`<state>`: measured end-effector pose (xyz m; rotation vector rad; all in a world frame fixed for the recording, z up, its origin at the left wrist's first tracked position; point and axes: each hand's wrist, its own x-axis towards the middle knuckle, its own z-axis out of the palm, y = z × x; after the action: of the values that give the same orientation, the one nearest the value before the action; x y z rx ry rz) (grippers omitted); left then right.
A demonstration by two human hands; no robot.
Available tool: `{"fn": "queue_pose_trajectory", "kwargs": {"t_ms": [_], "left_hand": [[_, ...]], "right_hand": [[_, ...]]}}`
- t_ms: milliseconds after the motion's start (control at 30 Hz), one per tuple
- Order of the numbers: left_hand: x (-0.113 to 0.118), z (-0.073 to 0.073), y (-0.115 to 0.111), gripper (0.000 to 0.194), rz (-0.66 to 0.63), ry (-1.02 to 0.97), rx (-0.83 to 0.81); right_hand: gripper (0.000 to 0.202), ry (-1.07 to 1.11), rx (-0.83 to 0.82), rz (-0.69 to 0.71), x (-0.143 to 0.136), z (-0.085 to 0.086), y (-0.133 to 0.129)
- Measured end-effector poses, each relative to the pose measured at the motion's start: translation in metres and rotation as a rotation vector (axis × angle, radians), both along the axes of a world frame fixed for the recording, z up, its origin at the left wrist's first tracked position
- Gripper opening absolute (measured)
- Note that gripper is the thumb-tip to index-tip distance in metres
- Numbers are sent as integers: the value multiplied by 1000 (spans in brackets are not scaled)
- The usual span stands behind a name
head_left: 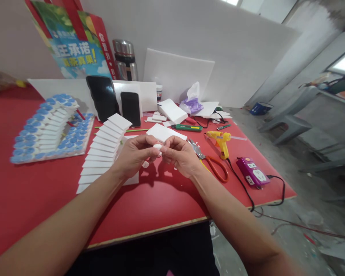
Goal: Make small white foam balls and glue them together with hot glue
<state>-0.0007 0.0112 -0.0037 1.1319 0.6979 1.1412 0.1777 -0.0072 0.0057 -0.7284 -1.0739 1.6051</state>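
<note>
A small white piece [157, 146], its exact kind unclear, is pinched between my two hands above the red table. My left hand [136, 153] grips it from the left with thumb and forefinger. From the other side, the thumb and fingers of my right hand [179, 155] close on it too. Below them lie small white scraps [145, 164]. Just left of my left hand stands a curved stair of white foam-board steps [99, 157]. Pliers with red handles [218, 168] lie beside my right hand, and a white board [166, 133] lies behind both hands.
A yellow glue gun [222, 142] and a purple power strip [252, 171] with cords are on the right. A green utility knife [189, 127] lies behind. Two phones [102, 97] lean at the back; a blue-and-white stair model [50, 130] stands left. The table's front edge [149, 234] is near me.
</note>
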Motion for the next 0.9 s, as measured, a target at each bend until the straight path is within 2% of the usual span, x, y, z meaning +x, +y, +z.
{"fn": "queue_pose_trajectory", "kwargs": {"t_ms": [233, 600, 833, 900], "left_hand": [[-4, -4, 1, 21, -21, 25, 31], [-8, 2, 4, 23, -74, 83, 66], [-8, 12, -1, 22, -91, 216, 253], [-7, 14, -2, 22, -39, 264, 349]], "right_hand": [[49, -9, -5, 0, 0, 2, 0], [46, -27, -23, 46, 2, 1, 0], [54, 30, -111, 198, 2, 0, 0], [59, 24, -114, 199, 2, -2, 0]]}}
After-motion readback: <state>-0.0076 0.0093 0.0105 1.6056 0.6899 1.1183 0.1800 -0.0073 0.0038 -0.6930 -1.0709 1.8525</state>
